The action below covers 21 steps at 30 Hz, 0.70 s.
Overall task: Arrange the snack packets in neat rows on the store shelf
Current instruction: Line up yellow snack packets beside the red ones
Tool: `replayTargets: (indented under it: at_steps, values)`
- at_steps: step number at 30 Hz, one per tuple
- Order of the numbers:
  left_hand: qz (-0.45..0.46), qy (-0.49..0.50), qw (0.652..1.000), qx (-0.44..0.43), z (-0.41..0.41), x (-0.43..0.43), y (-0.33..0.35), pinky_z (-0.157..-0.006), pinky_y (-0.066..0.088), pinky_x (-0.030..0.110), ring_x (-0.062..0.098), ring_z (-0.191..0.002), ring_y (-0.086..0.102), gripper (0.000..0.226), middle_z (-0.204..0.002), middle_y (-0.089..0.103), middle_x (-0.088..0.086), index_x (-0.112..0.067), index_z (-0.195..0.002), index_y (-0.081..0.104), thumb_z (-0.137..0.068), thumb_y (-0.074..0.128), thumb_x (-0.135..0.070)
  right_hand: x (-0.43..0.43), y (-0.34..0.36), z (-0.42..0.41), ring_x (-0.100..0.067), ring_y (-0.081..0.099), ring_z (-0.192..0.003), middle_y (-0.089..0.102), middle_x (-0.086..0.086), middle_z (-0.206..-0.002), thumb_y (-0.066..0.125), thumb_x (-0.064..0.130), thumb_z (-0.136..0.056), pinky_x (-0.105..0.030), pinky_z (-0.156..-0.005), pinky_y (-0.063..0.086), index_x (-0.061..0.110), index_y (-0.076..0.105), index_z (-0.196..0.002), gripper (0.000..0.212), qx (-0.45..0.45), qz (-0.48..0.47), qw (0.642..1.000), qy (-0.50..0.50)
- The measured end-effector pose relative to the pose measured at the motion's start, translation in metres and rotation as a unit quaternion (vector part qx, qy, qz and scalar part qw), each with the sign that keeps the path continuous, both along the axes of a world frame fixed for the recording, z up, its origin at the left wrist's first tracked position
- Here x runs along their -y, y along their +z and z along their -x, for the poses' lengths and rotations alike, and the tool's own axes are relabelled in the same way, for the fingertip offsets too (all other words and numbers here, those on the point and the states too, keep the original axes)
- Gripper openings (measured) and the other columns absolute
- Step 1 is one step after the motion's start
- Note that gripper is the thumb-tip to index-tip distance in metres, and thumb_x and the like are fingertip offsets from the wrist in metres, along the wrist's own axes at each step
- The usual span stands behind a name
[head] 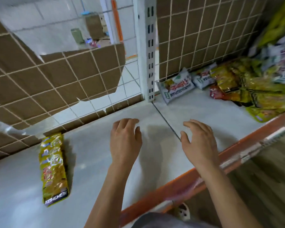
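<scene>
Both hands, left hand (124, 142) and right hand (199, 142), hover over the shelf (92, 158), fingers loosely spread, holding nothing. Recommend squaring the yellow packet (53, 170), left of them, against the back.

Head camera looks steeply down, close over the shelf (92, 155).

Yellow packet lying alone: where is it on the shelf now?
Head view: the yellow packet lies flat at the left of the white shelf, far end near the wire grid, left of the left hand, untouched.
</scene>
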<state>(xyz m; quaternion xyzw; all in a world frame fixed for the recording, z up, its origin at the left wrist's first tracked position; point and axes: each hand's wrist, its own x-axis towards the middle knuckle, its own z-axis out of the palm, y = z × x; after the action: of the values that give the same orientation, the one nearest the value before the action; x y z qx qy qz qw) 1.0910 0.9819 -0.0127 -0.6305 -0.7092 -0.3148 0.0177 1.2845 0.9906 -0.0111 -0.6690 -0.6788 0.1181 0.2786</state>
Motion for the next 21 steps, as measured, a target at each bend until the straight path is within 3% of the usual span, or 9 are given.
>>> replayTargets:
  at_steps: [9,14,18,21]
  values:
    - [0.057,-0.153,0.986,-0.021,-0.125,-0.068,-0.007,-0.090,0.045,0.039,0.032,-0.110,0.053,0.031,-0.115,0.065,0.007,-0.014,-0.114,0.066,-0.083,0.064,-0.014,-0.033,-0.007,-0.131,-0.032,0.044,-0.124,0.056,-0.013,-0.128,0.061,0.017,-0.087,-0.042,-0.102,0.036,0.006,0.055,-0.125,0.040,-0.003,0.034,0.991,-0.130]
    - [0.106,-0.216,0.970,-0.029,-0.189,-0.109,-0.007,-0.092,0.043,0.039,0.031,-0.117,0.048,0.041,-0.127,0.056,0.008,-0.017,-0.128,0.055,-0.087,0.057,-0.017,-0.058,-0.005,-0.193,-0.044,0.043,-0.116,0.052,-0.027,-0.123,0.065,0.010,-0.082,-0.047,-0.095,0.036,0.003,0.049,-0.129,0.050,-0.013,0.036,0.974,-0.223]
    - [0.119,-0.235,0.962,-0.075,-0.226,-0.150,-0.004,-0.093,0.042,0.040,0.034,-0.117,0.048,0.045,-0.133,0.048,0.012,-0.012,-0.131,0.049,-0.087,0.056,-0.019,-0.083,-0.004,-0.224,-0.042,0.040,-0.120,0.046,-0.027,-0.127,0.060,0.010,-0.084,-0.047,-0.098,0.035,0.006,0.042,-0.135,0.053,0.000,0.053,0.971,-0.234]
    - [0.146,-0.228,0.962,-0.029,-0.248,-0.181,0.000,-0.084,0.046,0.041,0.038,-0.108,0.053,0.043,-0.123,0.052,0.019,-0.007,-0.131,0.045,-0.091,0.054,-0.021,-0.099,-0.004,-0.237,-0.041,0.036,-0.125,0.041,-0.025,-0.135,0.059,0.010,-0.085,-0.044,-0.102,0.031,0.010,0.034,-0.140,0.061,0.054,0.092,0.969,-0.223]
